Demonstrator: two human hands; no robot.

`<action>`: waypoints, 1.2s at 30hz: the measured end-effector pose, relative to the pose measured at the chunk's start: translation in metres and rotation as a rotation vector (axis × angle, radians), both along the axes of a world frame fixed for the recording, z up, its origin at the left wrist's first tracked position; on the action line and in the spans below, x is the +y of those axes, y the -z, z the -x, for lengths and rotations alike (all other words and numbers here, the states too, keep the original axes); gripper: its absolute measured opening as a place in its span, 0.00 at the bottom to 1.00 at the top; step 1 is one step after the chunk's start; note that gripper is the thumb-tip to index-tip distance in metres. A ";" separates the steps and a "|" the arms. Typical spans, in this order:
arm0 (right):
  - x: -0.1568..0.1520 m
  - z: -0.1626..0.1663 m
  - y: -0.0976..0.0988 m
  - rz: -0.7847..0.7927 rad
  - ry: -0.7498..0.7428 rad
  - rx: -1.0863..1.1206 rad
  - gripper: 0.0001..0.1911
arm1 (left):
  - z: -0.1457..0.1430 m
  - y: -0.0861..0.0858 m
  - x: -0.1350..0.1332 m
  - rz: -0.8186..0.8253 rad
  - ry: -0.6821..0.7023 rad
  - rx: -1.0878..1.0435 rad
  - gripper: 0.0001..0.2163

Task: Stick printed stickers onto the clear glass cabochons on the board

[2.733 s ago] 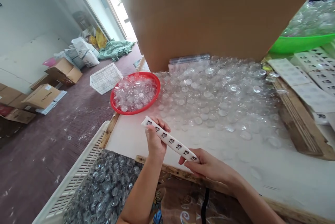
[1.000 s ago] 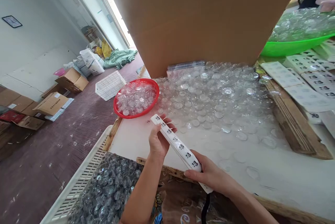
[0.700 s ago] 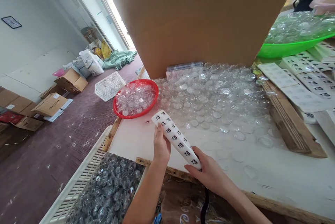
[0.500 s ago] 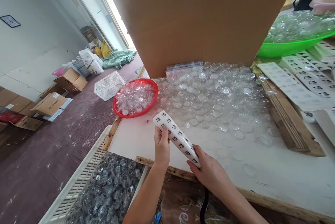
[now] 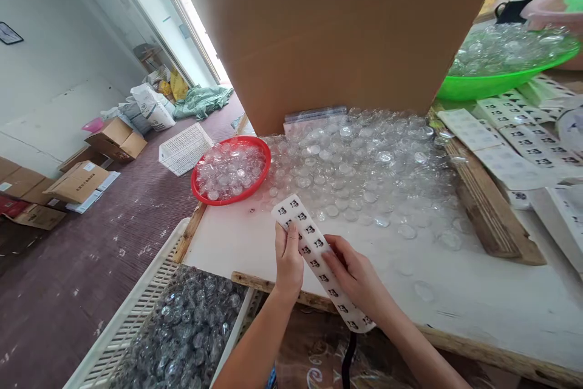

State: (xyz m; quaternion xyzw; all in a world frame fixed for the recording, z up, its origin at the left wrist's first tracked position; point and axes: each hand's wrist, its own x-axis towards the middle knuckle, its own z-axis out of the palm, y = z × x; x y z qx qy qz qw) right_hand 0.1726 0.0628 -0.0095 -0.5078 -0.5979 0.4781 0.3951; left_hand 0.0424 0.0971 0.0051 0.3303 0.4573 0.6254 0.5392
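Note:
A white sticker strip (image 5: 324,278) printed with rows of small dark figures slants above the front edge of the table. My left hand (image 5: 289,261) grips its upper part, thumb on the printed face. Farther down, my right hand (image 5: 357,273) is closed on the strip's right edge, its fingers partly hidden behind it. Many clear plastic discs (image 5: 337,179) lie spread over the white tabletop (image 5: 228,234) beyond my hands. To their left, a red round tray (image 5: 260,181) holds more clear pieces.
A white crate (image 5: 132,310) of clear pieces stands below the table's left side. Behind the discs rises a large cardboard panel (image 5: 346,31). Right of them lie a wooden bar (image 5: 492,213), more sticker sheets (image 5: 505,158) and a green basin (image 5: 478,87) heaped with clear pieces.
The strip's lower end has swung down and nearer to me. My right hand has moved from that end up to the strip's middle. The left hand keeps its hold. The view has shifted slightly.

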 end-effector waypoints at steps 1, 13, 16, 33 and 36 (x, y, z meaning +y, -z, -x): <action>0.001 0.003 0.001 -0.032 0.033 -0.024 0.17 | -0.001 0.001 0.000 0.003 -0.014 0.003 0.14; 0.004 -0.001 0.019 -0.127 0.110 -0.005 0.23 | 0.004 -0.008 0.007 -0.053 0.016 -0.122 0.11; 0.008 -0.008 0.016 -0.036 0.052 0.130 0.24 | 0.010 -0.012 0.010 0.021 0.079 -0.212 0.10; 0.005 -0.012 0.018 0.274 -0.019 0.748 0.21 | 0.008 -0.029 0.011 0.119 0.278 -0.380 0.10; 0.005 -0.012 0.015 0.334 -0.027 0.796 0.21 | 0.008 -0.028 0.009 0.119 0.305 -0.400 0.09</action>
